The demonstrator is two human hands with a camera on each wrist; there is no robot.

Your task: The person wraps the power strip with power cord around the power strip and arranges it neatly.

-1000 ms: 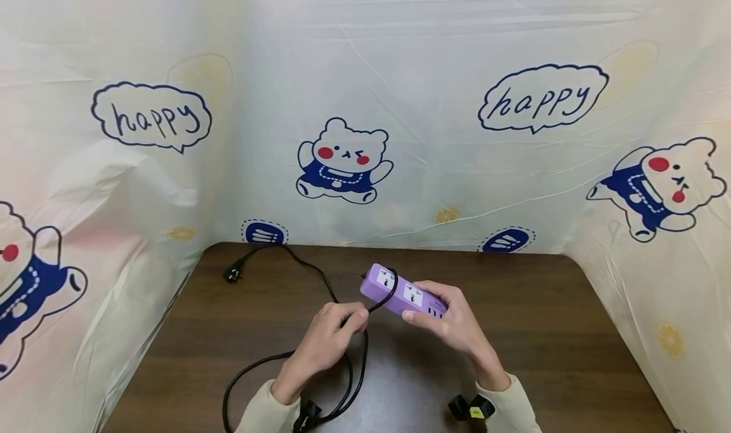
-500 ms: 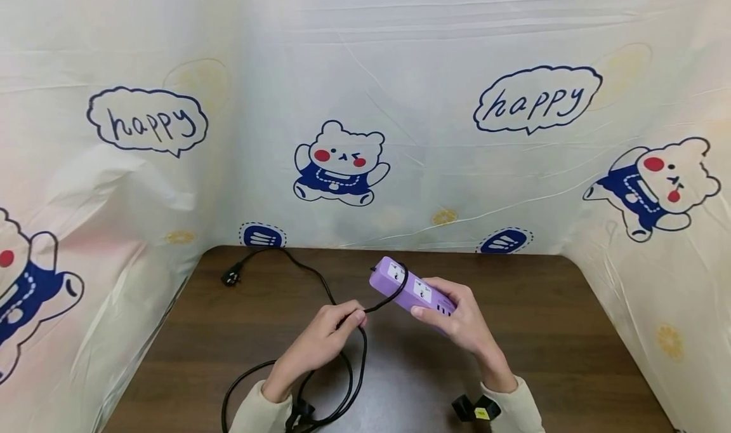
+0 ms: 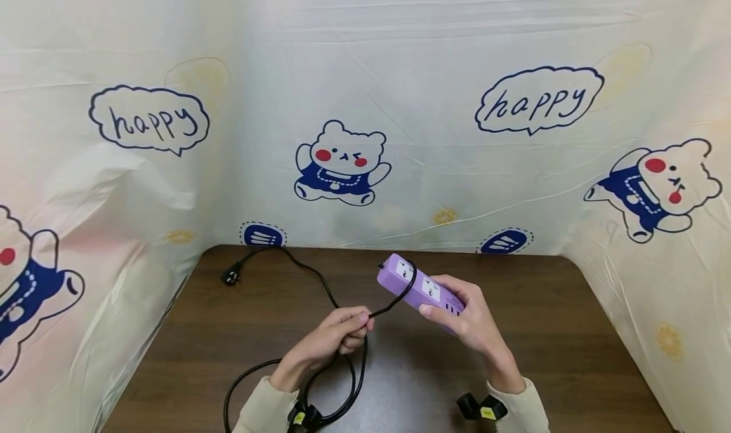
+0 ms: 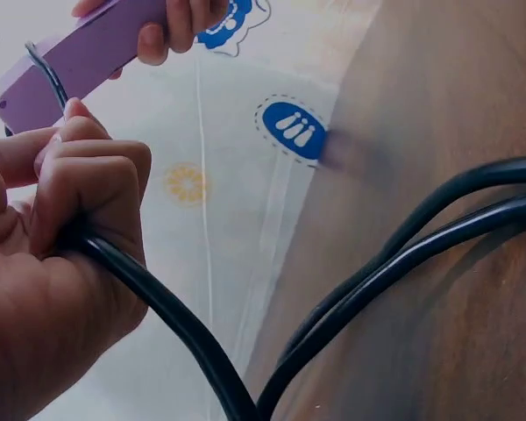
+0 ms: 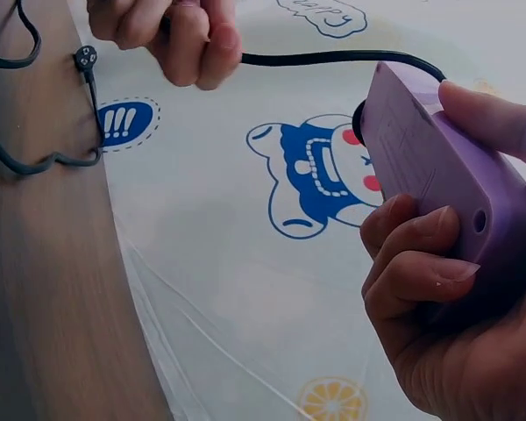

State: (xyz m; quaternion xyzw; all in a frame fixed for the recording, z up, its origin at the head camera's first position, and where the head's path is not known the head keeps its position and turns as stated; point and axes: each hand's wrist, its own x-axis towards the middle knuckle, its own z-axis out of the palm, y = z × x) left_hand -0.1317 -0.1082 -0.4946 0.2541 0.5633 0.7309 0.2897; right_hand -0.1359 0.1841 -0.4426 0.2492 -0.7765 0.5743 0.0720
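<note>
A purple power strip (image 3: 425, 286) with white sockets is held up over the table by my right hand (image 3: 471, 312), thumb on the socket face and fingers curled beneath, as the right wrist view shows. The strip's black cord (image 3: 394, 303) passes across its socket face near the far end. My left hand (image 3: 325, 338) pinches that cord a short way from the strip; in the left wrist view the cord (image 4: 171, 307) runs out below the curled fingers. More cord loops hang and lie under the left hand. The plug (image 3: 231, 274) lies at the table's back left.
The brown wooden table (image 3: 542, 331) lies beneath both hands. Behind it and at the sides hangs a pale curtain (image 3: 434, 166) printed with bears and speech bubbles. Small black devices sit at both wrists, by the sleeve cuffs (image 3: 516, 404).
My right hand has moved right and slightly up with the power strip. My left hand still grips the cord and has turned, showing its fingers curled under the thumb.
</note>
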